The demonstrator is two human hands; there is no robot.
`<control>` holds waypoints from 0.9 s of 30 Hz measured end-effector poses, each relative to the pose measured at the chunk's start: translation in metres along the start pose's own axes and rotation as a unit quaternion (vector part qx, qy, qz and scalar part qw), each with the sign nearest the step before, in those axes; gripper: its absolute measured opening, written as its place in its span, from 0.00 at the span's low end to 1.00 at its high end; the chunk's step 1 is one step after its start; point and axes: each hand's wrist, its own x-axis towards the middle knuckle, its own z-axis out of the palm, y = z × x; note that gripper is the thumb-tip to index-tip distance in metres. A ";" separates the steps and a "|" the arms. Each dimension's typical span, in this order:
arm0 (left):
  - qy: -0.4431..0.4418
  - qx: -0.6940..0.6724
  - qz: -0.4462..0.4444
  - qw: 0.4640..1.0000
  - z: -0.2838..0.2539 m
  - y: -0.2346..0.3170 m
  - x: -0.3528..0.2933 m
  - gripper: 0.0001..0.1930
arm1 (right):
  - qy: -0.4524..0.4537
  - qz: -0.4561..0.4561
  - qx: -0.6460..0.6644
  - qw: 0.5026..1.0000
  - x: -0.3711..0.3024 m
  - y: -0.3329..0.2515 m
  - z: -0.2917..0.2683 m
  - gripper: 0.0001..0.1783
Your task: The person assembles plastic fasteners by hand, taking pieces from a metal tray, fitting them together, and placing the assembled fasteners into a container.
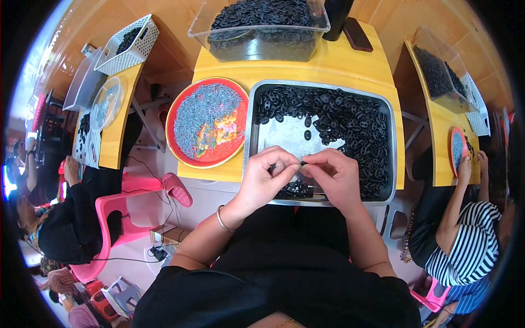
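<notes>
My left hand (267,177) and my right hand (336,180) meet tip to tip over the near part of a metal tray (320,83). Both are closed in a pinch. A small black piece (304,163) shows between the right thumb and forefinger; whatever the left fingertips grip is too small to make out. Many black oval pieces with holes (361,117) lie in the tray, heaped toward its far and right sides. To the left, a red round plate (175,134) with a flower pattern holds small silvery screw-like pins (205,104).
A clear plastic bin (260,49) of black pieces stands at the table's far side, beside a dark cylinder (337,16) and a dark phone-like slab (358,35). Co-workers sit at yellow tables (121,128) left and right. A pink stool (128,224) stands left.
</notes>
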 end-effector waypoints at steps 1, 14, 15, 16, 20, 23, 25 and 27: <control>-0.001 0.000 0.000 1.000 0.000 0.000 0.000 0.02 | -0.003 0.007 0.012 1.000 0.001 0.000 0.001 0.07; 0.020 -0.084 -0.016 0.996 -0.001 0.000 0.003 0.03 | -0.007 0.046 0.190 0.981 0.001 -0.001 0.005 0.09; 0.022 -0.084 -0.012 0.996 -0.002 0.001 0.002 0.03 | -0.007 0.045 0.191 0.981 0.002 -0.001 0.005 0.09; 0.022 -0.083 -0.011 0.996 -0.003 0.001 0.002 0.03 | -0.007 0.038 0.197 0.980 0.002 -0.001 0.006 0.09; 0.018 -0.113 -0.028 0.993 -0.004 0.003 0.001 0.03 | -0.006 0.038 0.194 0.980 0.002 -0.004 0.009 0.09; 0.015 -0.154 -0.055 0.986 -0.004 0.008 0.000 0.03 | -0.002 0.029 0.195 0.980 0.002 -0.003 0.012 0.09; 0.012 -0.170 -0.065 0.983 -0.003 0.009 -0.001 0.03 | 0.002 0.023 0.189 0.982 0.001 -0.003 0.012 0.09; 0.016 -0.194 -0.088 0.977 -0.002 0.008 -0.002 0.03 | 0.004 0.017 0.183 0.983 0.000 -0.003 0.012 0.09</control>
